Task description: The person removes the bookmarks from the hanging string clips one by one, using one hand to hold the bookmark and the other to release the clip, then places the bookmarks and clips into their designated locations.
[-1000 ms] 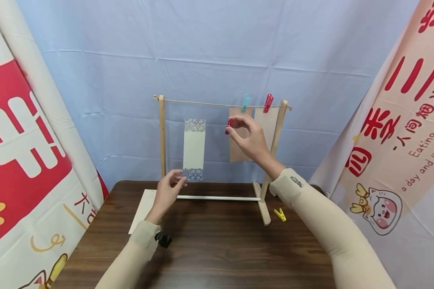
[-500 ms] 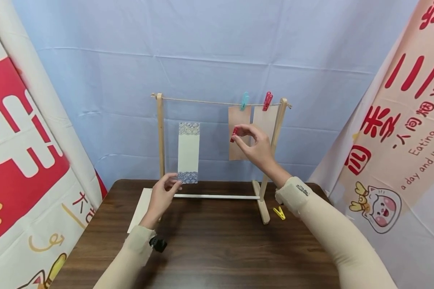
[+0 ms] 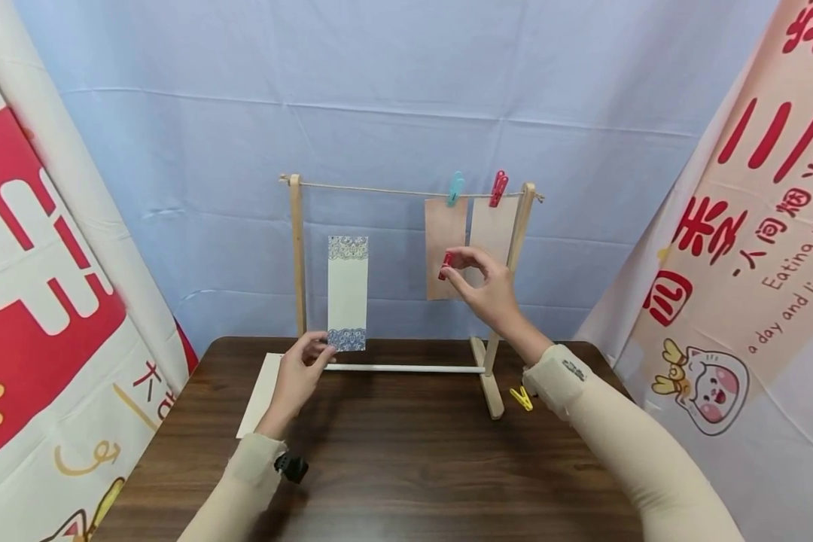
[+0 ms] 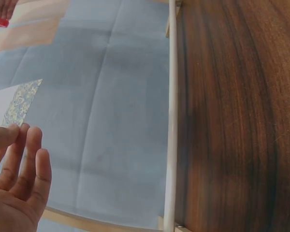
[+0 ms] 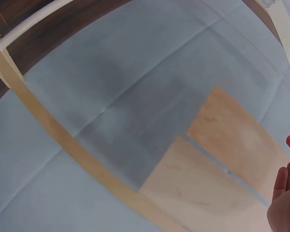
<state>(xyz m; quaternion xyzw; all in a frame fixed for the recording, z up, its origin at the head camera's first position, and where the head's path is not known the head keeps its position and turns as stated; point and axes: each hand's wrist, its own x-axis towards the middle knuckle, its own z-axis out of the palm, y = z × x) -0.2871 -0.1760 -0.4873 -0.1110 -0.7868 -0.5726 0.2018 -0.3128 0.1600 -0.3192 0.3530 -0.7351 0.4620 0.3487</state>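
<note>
In the head view my left hand (image 3: 298, 380) pinches the lower left corner of a pale card (image 3: 348, 293) with blue lace-pattern borders. The card stands upright below the rope (image 3: 373, 189); its patterned end (image 4: 21, 104) shows at the fingertips in the left wrist view. My right hand (image 3: 491, 292) pinches a small red clothespin (image 3: 446, 266) between thumb and index finger, in front of a pinkish-tan sheet (image 3: 440, 226). That sheet hangs from the rope by a teal clothespin (image 3: 455, 188). Beside it a cream sheet (image 3: 493, 224) hangs under another red clothespin (image 3: 497, 188).
Two wooden posts (image 3: 297, 256) hold the rope, with a white rod (image 3: 406, 368) low between them. A yellow clothespin (image 3: 522, 398) lies on the dark wood table (image 3: 406, 452) by the right foot. Another pale card (image 3: 260, 395) lies at the left.
My left hand has drawn the lace-bordered card slightly left and down. My right hand has lowered the red clothespin and moved it a little to the right.
</note>
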